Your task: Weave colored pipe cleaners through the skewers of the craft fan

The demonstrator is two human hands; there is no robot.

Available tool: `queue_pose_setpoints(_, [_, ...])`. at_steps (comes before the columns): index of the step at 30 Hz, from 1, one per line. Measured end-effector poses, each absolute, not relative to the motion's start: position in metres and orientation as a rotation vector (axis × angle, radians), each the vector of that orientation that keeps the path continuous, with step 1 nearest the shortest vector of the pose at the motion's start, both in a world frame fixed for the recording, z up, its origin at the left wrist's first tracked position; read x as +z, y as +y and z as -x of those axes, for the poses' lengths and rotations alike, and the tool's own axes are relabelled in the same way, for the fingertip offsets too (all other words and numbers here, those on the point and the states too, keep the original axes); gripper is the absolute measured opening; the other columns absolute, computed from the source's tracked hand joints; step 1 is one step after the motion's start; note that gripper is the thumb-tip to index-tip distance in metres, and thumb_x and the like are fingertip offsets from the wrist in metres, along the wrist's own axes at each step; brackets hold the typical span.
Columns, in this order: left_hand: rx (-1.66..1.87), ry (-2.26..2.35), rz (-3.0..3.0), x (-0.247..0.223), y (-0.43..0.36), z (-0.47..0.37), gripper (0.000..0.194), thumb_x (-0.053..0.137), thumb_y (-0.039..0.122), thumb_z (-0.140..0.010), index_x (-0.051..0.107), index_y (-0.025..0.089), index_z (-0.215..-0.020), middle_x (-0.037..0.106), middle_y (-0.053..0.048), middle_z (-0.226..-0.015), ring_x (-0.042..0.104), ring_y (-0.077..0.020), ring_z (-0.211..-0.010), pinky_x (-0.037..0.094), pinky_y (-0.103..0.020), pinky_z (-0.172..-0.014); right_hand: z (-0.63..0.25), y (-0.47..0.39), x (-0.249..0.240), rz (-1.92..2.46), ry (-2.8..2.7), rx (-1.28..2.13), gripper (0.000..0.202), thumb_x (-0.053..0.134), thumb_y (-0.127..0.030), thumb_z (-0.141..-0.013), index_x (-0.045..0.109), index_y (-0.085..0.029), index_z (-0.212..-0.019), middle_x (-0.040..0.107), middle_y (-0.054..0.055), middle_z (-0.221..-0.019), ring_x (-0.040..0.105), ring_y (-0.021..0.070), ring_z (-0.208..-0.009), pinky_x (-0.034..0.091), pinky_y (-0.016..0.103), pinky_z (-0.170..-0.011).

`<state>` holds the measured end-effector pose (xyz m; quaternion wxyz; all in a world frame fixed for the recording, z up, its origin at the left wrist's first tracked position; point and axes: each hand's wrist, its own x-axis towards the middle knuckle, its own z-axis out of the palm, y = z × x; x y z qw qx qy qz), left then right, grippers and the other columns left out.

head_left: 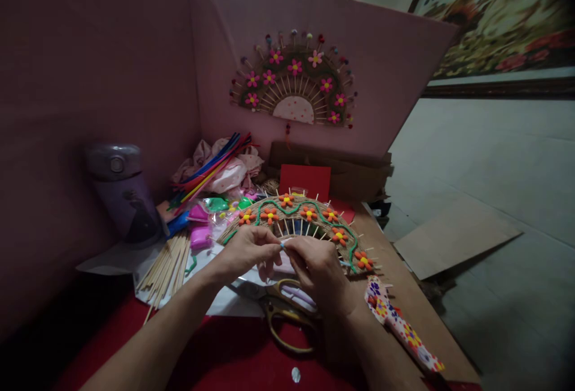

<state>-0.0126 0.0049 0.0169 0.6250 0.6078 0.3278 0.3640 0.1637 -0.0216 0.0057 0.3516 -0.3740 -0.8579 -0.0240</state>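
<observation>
Fingertips meet at the middle of the view, where my left hand and my right hand pinch a tiny light-blue piece between them. Behind and partly under my hands lies a half-round fan of twine and sticks, with orange flowers and a wavy green line. A pale stick end sticks out to the right of my right hand. Scissors with gold-coloured handles lie below my hands, their blades pointing left and partly covered.
A similar fan with pink flowers hangs on the pink board. Thin wooden sticks, a purple bottle, pink packets and coloured pipe cleaners are at left. A flower-decorated strip lies at right.
</observation>
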Motion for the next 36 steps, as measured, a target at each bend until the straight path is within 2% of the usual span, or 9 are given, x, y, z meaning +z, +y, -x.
queue_pose_setpoints(6, [0.906, 0.733, -1.353, 0.009, 0.006, 0.006, 0.022, 0.066, 0.031, -0.07, 0.055, 0.012, -0.066, 0.061, -0.001, -0.051, 0.055, -0.0115, -0.036, 0.043, -0.021, -0.035, -0.161, -0.02, 0.001, 0.987, -2.211, -0.137, 0.015, 0.042, -0.015, -0.088, 0.058, -0.016, -0.088, 0.063, 0.005, -0.075, 0.059, 0.0149, -0.071, 0.043, 0.026, -0.066])
queue_pose_setpoints(11, [1.088, 0.804, -1.387, 0.0, 0.002, -0.005, 0.022, 0.062, 0.031, -0.072, 0.051, 0.014, -0.066, 0.053, 0.004, -0.043, 0.051, -0.0105, -0.032, 0.04, -0.02, -0.033, -0.155, -0.019, -0.004, 1.047, -2.084, -0.136, 0.017, 0.041, -0.017, -0.088, 0.058, -0.015, -0.083, 0.061, 0.004, -0.07, 0.058, 0.0146, -0.065, 0.041, 0.025, -0.062])
queue_pose_setpoints(18, [1.167, 0.719, -1.158, -0.001, 0.004, -0.007, 0.02, 0.063, 0.031, -0.073, 0.054, 0.013, -0.07, 0.06, 0.001, -0.058, 0.052, -0.0101, -0.036, 0.043, -0.022, -0.031, -0.152, -0.022, 0.0, 1.108, -2.026, -0.064, 0.017, 0.041, -0.018, -0.089, 0.057, -0.016, -0.083, 0.06, 0.004, -0.072, 0.055, 0.0149, -0.067, 0.038, 0.026, -0.063])
queue_pose_setpoints(27, [1.225, 0.912, -1.424, -0.008, 0.006, -0.009, 0.018, 0.054, 0.03, -0.077, 0.05, 0.016, -0.067, 0.051, 0.005, -0.049, 0.041, -0.0063, -0.03, 0.027, -0.017, -0.029, -0.152, -0.023, 0.0, 1.143, -2.274, -0.219, 0.012, 0.042, -0.014, -0.085, 0.053, -0.017, -0.079, 0.058, 0.005, -0.075, 0.053, 0.0167, -0.072, 0.036, 0.027, -0.067])
queue_pose_setpoints(32, [1.092, 0.958, -1.895, -0.007, 0.008, 0.001, 0.009, 0.054, 0.014, -0.073, 0.056, 0.014, -0.065, 0.053, 0.002, -0.056, 0.047, -0.0067, -0.051, 0.035, -0.017, -0.047, -0.16, -0.019, 0.0, 1.002, -2.346, -0.32, 0.009, 0.047, -0.019, -0.083, 0.055, -0.015, -0.081, 0.058, 0.006, -0.074, 0.051, 0.018, -0.071, 0.036, 0.028, -0.063])
queue_pose_setpoints(36, [0.854, 0.774, -1.697, 0.0, 0.009, 0.008, 0.011, 0.056, 0.023, -0.076, 0.057, 0.014, -0.072, 0.053, 0.003, -0.053, 0.04, -0.0047, -0.04, 0.028, -0.017, -0.038, -0.167, -0.016, 0.003, 0.933, -2.111, -0.062, 0.013, 0.046, -0.018, -0.086, 0.056, -0.016, -0.079, 0.057, 0.003, -0.071, 0.051, 0.0145, -0.067, 0.037, 0.026, -0.062])
